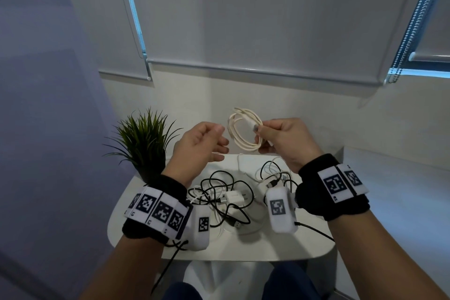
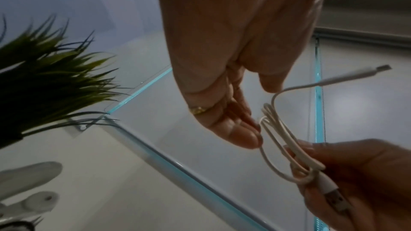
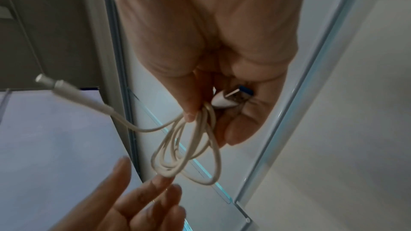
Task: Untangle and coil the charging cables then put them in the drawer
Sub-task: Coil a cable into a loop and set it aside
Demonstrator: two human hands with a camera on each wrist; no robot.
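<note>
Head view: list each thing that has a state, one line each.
White cable: coiled, held above the table.
Right hand: pinches the coil.
Left hand: open, beside the coil.
Black cables: tangled on the table.
Charger: lying in the tangle.
Plant: upright.
Blinds: down.

A small white table (image 1: 136, 231) with rounded corners is standing below the window blinds. A potted green plant (image 1: 143, 141) is sitting at its far left corner. A tangle of black cables (image 1: 226, 192) and thin white cables (image 1: 246, 165) is lying across the middle of the top. A white plug adapter (image 1: 234, 198) is resting among the black loops, touching them. A second white adapter may be lying further right, mostly hidden.
</note>
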